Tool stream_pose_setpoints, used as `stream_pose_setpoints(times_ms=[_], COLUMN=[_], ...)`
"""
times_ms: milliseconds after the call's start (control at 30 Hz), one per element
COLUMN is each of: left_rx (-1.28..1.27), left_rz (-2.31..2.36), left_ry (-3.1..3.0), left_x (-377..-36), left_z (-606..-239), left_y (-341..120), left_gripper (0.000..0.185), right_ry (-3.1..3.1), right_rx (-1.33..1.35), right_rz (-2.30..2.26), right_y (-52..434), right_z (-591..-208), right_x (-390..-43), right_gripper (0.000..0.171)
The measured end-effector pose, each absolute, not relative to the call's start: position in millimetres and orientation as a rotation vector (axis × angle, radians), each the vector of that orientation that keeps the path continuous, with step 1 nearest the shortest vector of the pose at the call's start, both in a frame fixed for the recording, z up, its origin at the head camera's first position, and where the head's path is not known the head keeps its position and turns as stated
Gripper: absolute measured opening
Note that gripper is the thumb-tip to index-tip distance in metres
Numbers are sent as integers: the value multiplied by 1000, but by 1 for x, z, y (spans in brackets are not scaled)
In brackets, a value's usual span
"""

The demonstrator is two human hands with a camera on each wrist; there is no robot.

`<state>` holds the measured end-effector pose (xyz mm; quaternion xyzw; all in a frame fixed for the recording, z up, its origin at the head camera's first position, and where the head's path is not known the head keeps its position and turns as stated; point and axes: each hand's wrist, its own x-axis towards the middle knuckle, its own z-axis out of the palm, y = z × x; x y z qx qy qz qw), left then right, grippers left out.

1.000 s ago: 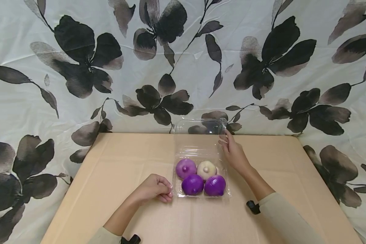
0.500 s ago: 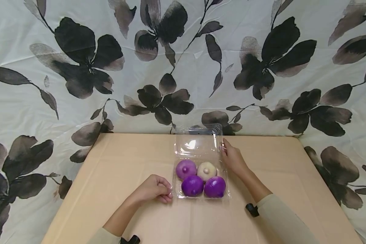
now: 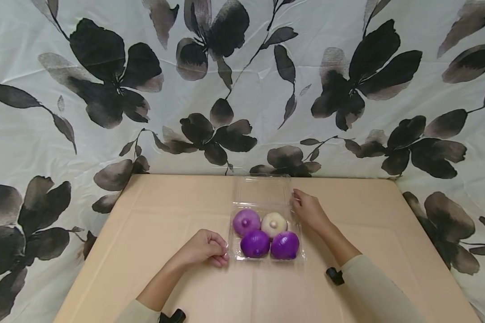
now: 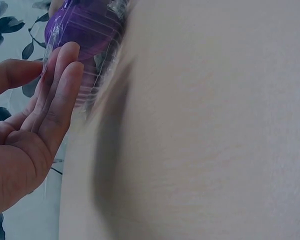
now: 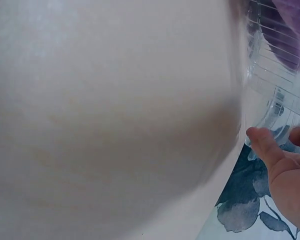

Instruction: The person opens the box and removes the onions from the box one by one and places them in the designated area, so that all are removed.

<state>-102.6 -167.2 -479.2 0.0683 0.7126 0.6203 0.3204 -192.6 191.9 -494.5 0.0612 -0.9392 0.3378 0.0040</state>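
Observation:
A clear plastic clamshell container (image 3: 303, 255) stands on the table with several onions in it. A light purple onion (image 3: 246, 223) and a white onion (image 3: 274, 224) lie at the back; darker purple onions (image 3: 255, 244) fill the front. Its lid (image 3: 262, 190) leans back open behind them, low over the table's far edge. My left hand (image 3: 208, 249) pinches the container's left rim between thumb and forefinger; the left wrist view shows its other fingers stretched along the ribbed wall. My right hand (image 3: 311, 211) holds the lid's right edge with its fingertips, thumb and forefinger about the clear plastic.
The tan table (image 3: 165, 202) ends just behind the lid. A white cloth (image 3: 275, 89) printed with dark flowers hangs behind and along both sides. Black wrist bands (image 3: 334, 276) show at the sleeves.
The lid has swung backward and down, its far edge sinking to the table's back edge. My right hand has come slightly lower with it. The left hand and the onions have kept their places.

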Motion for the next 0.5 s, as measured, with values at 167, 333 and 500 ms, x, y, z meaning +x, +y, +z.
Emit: stream_pose_setpoints(times_ms=[167,333,500], left_rx=[172,163,158], left_rz=[1647,1657,1657], left_ry=[1878,1881,1892], left_x=[-104,-105,-107], left_z=[-482,-484,-486], left_y=[-163,-160,-157], left_gripper=[13,12,12], right_ry=[-2959,-2956,-2930], right_rx=[194,224,322], right_rz=[1098,1124,1118], right_y=[199,208,217], right_z=[-492,-489,-487], right_x=[-194,-192,-190], right_gripper=[47,48,48])
